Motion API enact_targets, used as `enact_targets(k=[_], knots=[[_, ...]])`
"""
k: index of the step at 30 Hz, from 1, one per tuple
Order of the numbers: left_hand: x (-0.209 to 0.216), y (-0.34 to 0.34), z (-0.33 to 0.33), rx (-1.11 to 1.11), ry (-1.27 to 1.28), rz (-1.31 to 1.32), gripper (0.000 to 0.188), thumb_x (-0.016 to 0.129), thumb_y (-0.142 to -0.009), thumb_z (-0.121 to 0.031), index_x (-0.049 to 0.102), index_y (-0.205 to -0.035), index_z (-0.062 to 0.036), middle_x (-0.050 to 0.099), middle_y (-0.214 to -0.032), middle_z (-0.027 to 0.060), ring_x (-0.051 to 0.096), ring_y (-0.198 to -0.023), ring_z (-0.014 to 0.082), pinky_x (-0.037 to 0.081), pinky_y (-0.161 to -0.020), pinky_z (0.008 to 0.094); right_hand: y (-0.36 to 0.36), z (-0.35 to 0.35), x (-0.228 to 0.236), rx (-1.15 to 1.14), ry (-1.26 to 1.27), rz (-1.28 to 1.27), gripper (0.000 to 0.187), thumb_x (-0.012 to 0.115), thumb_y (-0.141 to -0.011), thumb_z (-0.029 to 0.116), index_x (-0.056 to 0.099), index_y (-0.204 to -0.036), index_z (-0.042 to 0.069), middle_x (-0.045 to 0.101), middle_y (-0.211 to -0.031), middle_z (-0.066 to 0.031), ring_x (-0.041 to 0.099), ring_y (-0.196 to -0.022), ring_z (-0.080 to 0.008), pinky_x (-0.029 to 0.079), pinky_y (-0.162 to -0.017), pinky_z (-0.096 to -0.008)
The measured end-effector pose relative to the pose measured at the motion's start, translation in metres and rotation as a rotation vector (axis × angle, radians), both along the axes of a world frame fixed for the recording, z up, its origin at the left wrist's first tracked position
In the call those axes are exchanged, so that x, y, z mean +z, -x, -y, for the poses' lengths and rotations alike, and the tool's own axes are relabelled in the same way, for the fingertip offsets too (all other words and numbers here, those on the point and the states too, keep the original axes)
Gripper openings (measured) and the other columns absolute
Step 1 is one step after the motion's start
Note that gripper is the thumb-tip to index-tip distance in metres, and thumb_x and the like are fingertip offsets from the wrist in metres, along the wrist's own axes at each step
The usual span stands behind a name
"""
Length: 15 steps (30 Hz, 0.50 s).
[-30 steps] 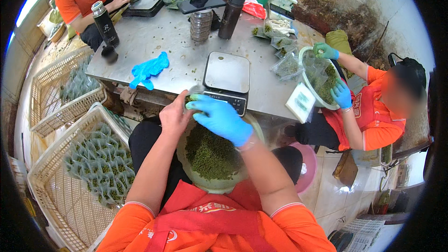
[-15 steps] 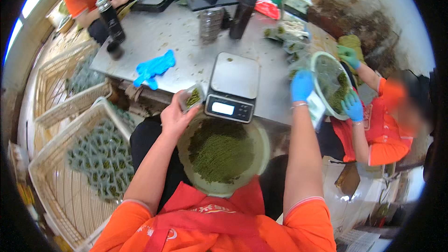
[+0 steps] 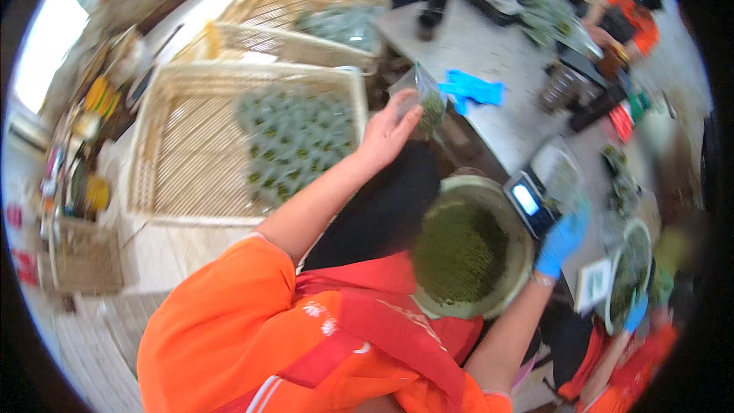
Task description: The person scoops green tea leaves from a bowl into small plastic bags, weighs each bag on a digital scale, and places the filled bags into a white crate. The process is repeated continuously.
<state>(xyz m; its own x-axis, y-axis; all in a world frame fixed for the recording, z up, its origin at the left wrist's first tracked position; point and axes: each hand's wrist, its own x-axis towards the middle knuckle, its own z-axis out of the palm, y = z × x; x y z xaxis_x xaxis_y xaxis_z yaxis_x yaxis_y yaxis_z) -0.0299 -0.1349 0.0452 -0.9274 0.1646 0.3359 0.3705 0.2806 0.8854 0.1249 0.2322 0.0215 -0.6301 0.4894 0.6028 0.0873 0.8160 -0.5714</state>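
Observation:
My bare left hand (image 3: 388, 128) is closed on a clear plastic bag (image 3: 431, 107) with green contents, held up between the crate and the table's corner. My right hand (image 3: 563, 243), in a blue glove, is at the digital scale (image 3: 526, 200), its fingers closed at the near end of another clear bag (image 3: 562, 174) lying on the weighing plate. Its fingertips are blurred. In front of my lap sits a pale green basin (image 3: 520, 260) with loose, dark green grains (image 3: 462, 252) in it.
A cream slatted crate (image 3: 183, 145) at left holds rows of filled bags (image 3: 294, 141); a second crate (image 3: 252, 4) stands behind. On the metal table (image 3: 497, 126) lie a blue glove (image 3: 472, 89) and bottles. At right, a co-worker's gloved hand (image 3: 636, 312) touches another basin (image 3: 648, 248).
The view has turned left. My left hand has carried its bag from beside the scale toward the crate. My right hand has come from the bags at right to the scale, where a bag now lies.

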Motion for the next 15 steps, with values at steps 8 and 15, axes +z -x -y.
enact_targets(k=[8, 15], knots=[[0.012, -0.053, 0.257, 0.845, 0.487, 0.135, 0.061, 0.039, -0.087, -0.056, 0.039, -0.128, -0.011, 0.059, -0.107, 0.0226, 0.057, -0.098, 0.0385, 0.042, -0.084, 0.0451, -0.058, 0.052, -0.029, 0.165, 0.639, -0.097, 0.027, 0.045, -0.089, 0.002, 0.057, -0.112, -0.005, 0.061, -0.108, -0.0116, 0.058, -0.096, -0.0179, 0.046, -0.084, -0.032], [-0.103, -0.027, 0.376, 0.968, 0.429, 0.377, 0.067, 0.045, -0.084, -0.054, 0.039, -0.124, -0.0003, 0.056, -0.111, 0.0276, 0.052, -0.105, 0.0429, 0.039, -0.092, 0.0438, -0.057, 0.119, -0.059, 0.412, 0.508, 0.415, 0.025, 0.051, -0.086, 0.005, 0.059, -0.109, -0.003, 0.063, -0.106, -0.0125, 0.059, -0.095, -0.0197, 0.045, -0.087, -0.0311]])
